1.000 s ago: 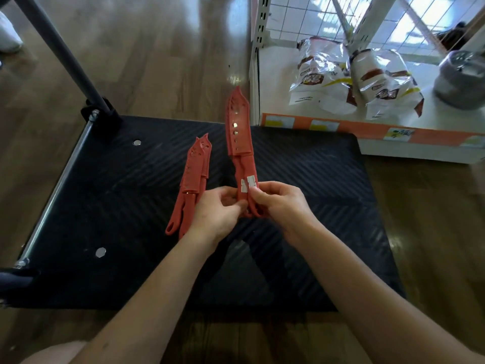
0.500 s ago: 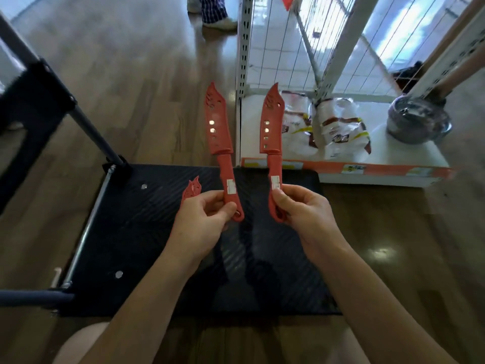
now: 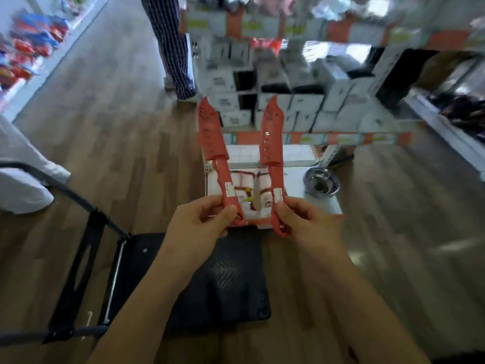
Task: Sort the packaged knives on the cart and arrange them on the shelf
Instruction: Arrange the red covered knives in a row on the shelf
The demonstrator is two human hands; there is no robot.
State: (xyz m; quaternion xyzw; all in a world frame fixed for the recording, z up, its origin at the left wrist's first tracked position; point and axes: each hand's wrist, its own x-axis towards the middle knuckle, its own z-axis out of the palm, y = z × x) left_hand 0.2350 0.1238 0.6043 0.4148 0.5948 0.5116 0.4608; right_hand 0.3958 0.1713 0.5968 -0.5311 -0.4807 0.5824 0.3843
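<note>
My left hand (image 3: pixel 203 224) grips the handle of a red packaged knife (image 3: pixel 214 143), which points up and away. My right hand (image 3: pixel 305 222) pinches the handle of a second red packaged knife (image 3: pixel 271 137), held upright beside the first with a gap between them. Both knives are raised in front of the shelf (image 3: pixel 315 139). The black cart deck (image 3: pixel 231 282) lies below my forearms; any knives left on it are hidden by my arms.
White boxes (image 3: pixel 301 101) fill the middle shelf. On the bottom shelf sit a metal bowl (image 3: pixel 321 182) and snack bags (image 3: pixel 250 187). The cart's handle frame (image 3: pixel 76 261) stands at the left. A person in striped trousers (image 3: pixel 173 48) stands in the aisle behind.
My view has lifted from the cart to the shelves. Both hands have risen with one knife each, after splitting the pair held together a second ago.
</note>
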